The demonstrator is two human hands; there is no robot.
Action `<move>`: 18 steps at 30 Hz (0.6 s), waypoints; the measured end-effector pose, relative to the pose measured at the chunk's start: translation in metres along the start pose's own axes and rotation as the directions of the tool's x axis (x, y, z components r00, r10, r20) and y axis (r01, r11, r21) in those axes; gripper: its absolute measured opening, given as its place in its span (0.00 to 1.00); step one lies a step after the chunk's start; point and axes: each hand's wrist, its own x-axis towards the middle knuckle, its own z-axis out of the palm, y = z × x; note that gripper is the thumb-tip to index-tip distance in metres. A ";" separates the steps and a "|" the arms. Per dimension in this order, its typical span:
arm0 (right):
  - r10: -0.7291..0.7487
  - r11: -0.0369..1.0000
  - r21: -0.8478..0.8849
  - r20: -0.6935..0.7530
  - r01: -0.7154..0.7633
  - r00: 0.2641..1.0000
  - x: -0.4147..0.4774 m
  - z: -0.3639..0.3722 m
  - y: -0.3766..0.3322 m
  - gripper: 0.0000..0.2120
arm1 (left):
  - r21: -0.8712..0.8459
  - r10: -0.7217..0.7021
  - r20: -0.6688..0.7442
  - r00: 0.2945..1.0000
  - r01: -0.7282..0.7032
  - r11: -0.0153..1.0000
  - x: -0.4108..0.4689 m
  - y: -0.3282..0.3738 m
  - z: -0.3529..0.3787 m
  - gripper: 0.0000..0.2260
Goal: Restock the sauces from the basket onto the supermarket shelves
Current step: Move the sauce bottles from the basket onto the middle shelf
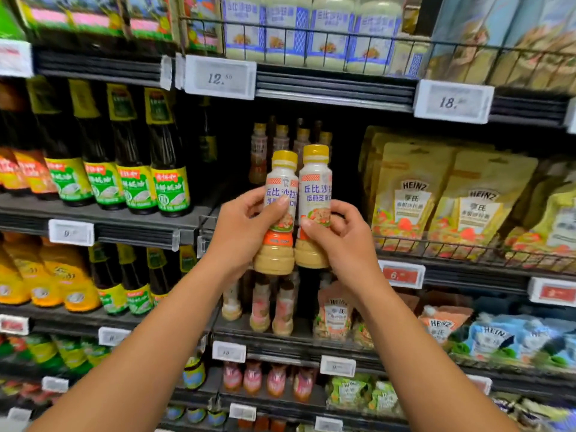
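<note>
I hold two small dressing bottles with yellow caps upright, side by side, in front of the middle shelf. My left hand (pixel 241 227) grips the left bottle (pixel 277 213) around its middle. The right bottle (pixel 314 194) is gripped by my right hand (pixel 344 241) at its lower half. Both have white labels with blue writing and beige sauce at the bottom. Behind them, deep in a dark gap on the shelf (pixel 402 265), stand several similar bottles (pixel 280 141). The basket is not in view.
Dark oyster-sauce bottles (pixel 168 169) fill the shelf to the left. Heinz pouches (pixel 411 194) stand to the right behind a wire rail. White mayonnaise jars (pixel 311 32) line the shelf above. More dressing bottles (pixel 274 307) sit below. Price tags (pixel 219 77) line the shelf edges.
</note>
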 end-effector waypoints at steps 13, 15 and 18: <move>-0.016 0.939 -0.344 0.007 0.018 1.000 0.106 0.046 0.016 0.13 | 0.230 0.027 0.166 0.986 -0.065 0.971 0.114 -0.001 -0.074 0.10; 0.018 0.917 -0.399 -0.003 -0.018 1.000 0.114 0.049 0.024 0.13 | 0.251 0.016 0.178 0.984 -0.061 0.966 0.122 -0.010 -0.081 0.10; 0.110 0.855 -0.503 -0.064 -0.127 0.992 0.124 0.050 0.033 0.16 | 0.276 0.004 0.181 0.984 -0.054 0.960 0.129 -0.025 -0.090 0.13</move>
